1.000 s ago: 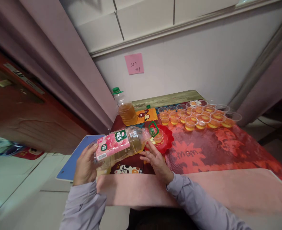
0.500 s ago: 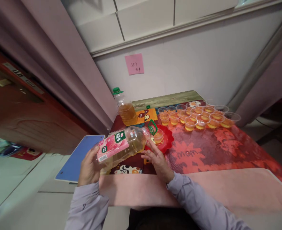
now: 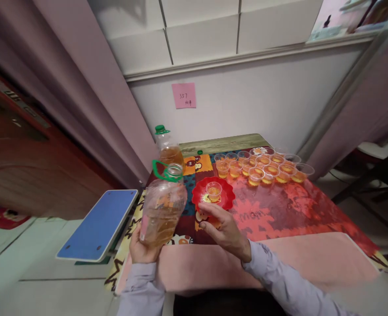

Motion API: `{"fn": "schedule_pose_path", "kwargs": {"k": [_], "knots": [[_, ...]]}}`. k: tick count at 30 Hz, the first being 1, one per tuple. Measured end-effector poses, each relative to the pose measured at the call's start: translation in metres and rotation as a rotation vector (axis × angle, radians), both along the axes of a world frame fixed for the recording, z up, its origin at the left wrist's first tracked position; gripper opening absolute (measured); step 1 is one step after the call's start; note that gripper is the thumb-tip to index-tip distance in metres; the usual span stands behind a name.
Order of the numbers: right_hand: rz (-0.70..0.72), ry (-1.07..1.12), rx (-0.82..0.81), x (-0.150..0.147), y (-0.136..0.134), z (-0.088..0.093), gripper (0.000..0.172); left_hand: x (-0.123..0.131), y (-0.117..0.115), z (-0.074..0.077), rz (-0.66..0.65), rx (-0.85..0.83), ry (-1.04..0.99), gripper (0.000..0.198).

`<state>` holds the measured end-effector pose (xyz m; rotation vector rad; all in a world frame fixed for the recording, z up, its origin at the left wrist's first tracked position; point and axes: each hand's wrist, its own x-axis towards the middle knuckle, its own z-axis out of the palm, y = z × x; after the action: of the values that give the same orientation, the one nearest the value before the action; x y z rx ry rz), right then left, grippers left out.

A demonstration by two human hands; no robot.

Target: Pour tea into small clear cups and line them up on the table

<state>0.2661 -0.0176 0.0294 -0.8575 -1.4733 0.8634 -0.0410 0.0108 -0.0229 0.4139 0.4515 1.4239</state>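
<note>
My left hand is wrapped round the lower part of a large clear juice bottle. The bottle stands nearly upright, uncapped, with a green ring handle at its neck and amber liquid inside. My right hand holds nothing; its fingers are apart, just in front of a red scalloped plate. On that plate sits a small clear plastic cup with some amber drink in it. Farther right, several similar cups stand close together in rows, many partly filled.
A second bottle with a green cap stands behind the held one. A loose green cap lies near the table's back. A pink mat runs along the front edge. Left of the table is a blue board; a wall with a pink note rises behind.
My left hand has tipped the bottle from a slant over the plate to nearly upright, moving it left. My right hand has come away from the bottle's neck. The cup on the plate holds drink.
</note>
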Motion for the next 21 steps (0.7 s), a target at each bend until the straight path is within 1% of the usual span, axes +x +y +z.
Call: {"fn": "schedule_pose_path", "kwargs": {"k": [2,4,7,10,12,14,16,19,21], "knots": [[-0.129,-0.208,0.136,0.014,0.002,-0.006,0.038,-0.006,0.001,-0.017,-0.144,0.14,-0.102,0.047],[-0.234,-0.389,0.212,0.031,0.006,-0.007,0.034,-0.007,0.001,-0.027,-0.216,0.203,-0.147,0.054],[-0.356,-0.593,0.24,0.056,0.02,0.0,0.033,-0.004,-0.002,-0.03,-0.197,0.193,-0.18,0.055],[-0.446,-0.719,0.197,0.073,0.041,0.007,0.042,-0.001,-0.005,-0.027,-0.126,0.108,-0.138,0.054],[-0.47,-0.8,0.156,0.076,0.056,0.007,0.053,-0.001,-0.006,-0.025,-0.076,0.033,-0.104,0.052],[-0.462,-0.889,0.112,0.074,0.069,0.004,0.062,-0.002,-0.006,-0.023,-0.035,-0.039,-0.085,0.05],[-0.435,-0.975,0.063,0.068,0.08,-0.001,0.068,-0.003,-0.006,-0.024,-0.035,-0.072,-0.084,0.05],[-0.389,-1.073,-0.001,0.058,0.089,-0.006,0.071,-0.006,-0.006,-0.029,-0.075,-0.015,-0.109,0.05],[-0.37,-1.11,-0.034,0.052,0.093,-0.004,0.069,-0.009,-0.005,-0.033,-0.083,0.021,-0.126,0.049]]}}
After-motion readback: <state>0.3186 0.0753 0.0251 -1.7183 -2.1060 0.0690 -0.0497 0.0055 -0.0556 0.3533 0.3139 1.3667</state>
